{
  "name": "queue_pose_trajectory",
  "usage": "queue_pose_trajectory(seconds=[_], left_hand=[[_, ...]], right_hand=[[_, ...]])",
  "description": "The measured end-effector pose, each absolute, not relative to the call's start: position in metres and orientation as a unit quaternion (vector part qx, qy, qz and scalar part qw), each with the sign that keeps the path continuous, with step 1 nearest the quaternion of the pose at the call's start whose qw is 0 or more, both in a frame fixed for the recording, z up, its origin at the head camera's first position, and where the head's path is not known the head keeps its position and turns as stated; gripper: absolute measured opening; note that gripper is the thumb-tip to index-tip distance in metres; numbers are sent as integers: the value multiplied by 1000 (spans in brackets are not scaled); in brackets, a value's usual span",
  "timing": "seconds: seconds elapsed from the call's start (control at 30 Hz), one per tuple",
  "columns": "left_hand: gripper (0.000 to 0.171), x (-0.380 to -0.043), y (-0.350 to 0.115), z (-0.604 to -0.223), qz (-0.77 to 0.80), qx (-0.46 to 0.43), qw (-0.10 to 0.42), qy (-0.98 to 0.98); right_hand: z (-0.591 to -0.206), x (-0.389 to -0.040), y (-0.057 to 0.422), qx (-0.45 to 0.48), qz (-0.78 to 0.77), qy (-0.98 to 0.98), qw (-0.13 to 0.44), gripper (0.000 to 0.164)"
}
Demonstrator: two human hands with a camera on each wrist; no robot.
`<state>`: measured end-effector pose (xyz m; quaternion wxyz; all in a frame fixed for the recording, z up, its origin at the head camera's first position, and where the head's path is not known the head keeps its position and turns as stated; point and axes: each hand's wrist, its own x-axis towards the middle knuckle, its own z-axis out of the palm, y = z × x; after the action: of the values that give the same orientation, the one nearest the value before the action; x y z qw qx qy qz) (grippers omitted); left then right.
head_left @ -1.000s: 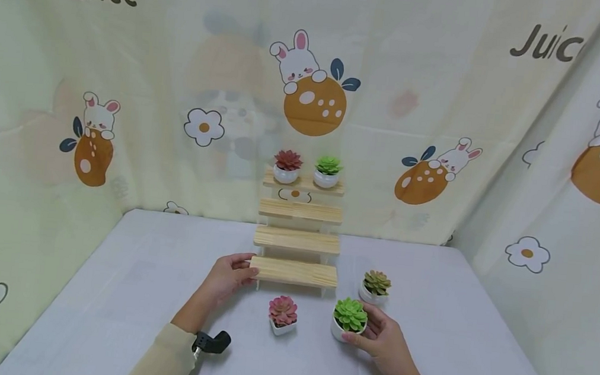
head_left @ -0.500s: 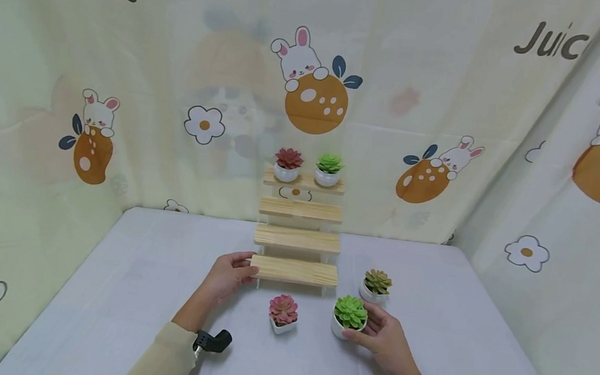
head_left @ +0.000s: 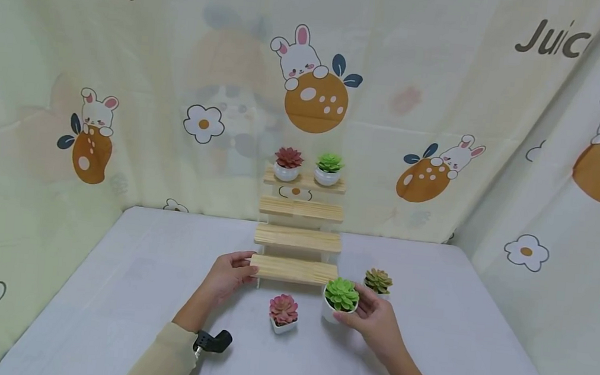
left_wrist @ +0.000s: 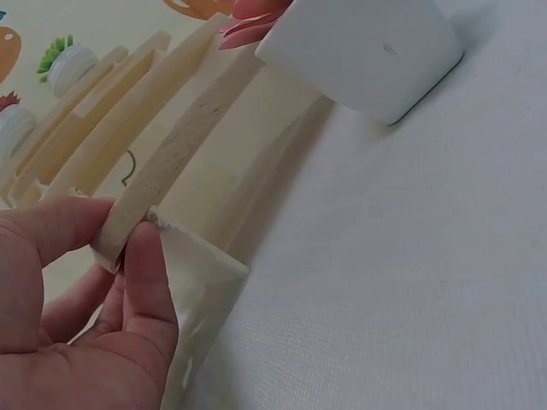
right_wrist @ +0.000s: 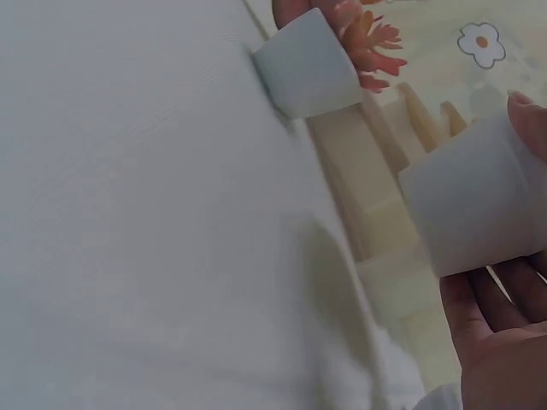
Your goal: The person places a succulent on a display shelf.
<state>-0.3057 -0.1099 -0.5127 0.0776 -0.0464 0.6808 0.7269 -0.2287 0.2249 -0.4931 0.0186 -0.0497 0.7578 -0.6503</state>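
My right hand [head_left: 378, 324] grips a white pot with a bright green succulent [head_left: 341, 295], thumb on one side and fingers on the other. In the right wrist view the white pot [right_wrist: 474, 196] hangs above the table, its shadow apart from it. At the left end of the lowest step, my left hand [head_left: 225, 277] pinches the wooden edge of a stepped display stand [head_left: 293, 269]. The left wrist view shows thumb and fingers around that board end [left_wrist: 128, 226]. A pink succulent in a square white pot [head_left: 283, 314] stands on the table between the hands.
On the stand's top step sit a dark red succulent [head_left: 288, 162] and a green succulent [head_left: 328, 169]. A brownish-green succulent [head_left: 378, 282] is behind my right hand, its pot partly hidden. A printed curtain [head_left: 308, 93] hangs behind the white-covered table [head_left: 166, 247].
My right hand has lifted the green succulent off the table and moved it slightly left and forward, close to the lowest step's right end. My left hand has stayed at the stand.
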Motion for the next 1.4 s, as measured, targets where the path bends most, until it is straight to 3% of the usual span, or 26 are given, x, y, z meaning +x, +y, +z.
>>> queue_pose_trajectory(seconds=[1.4], left_hand=[[47, -307, -109, -515, 724, -60, 80, 682]], right_hand=[[-440, -302, 166, -128, -653, 746, -31, 71]])
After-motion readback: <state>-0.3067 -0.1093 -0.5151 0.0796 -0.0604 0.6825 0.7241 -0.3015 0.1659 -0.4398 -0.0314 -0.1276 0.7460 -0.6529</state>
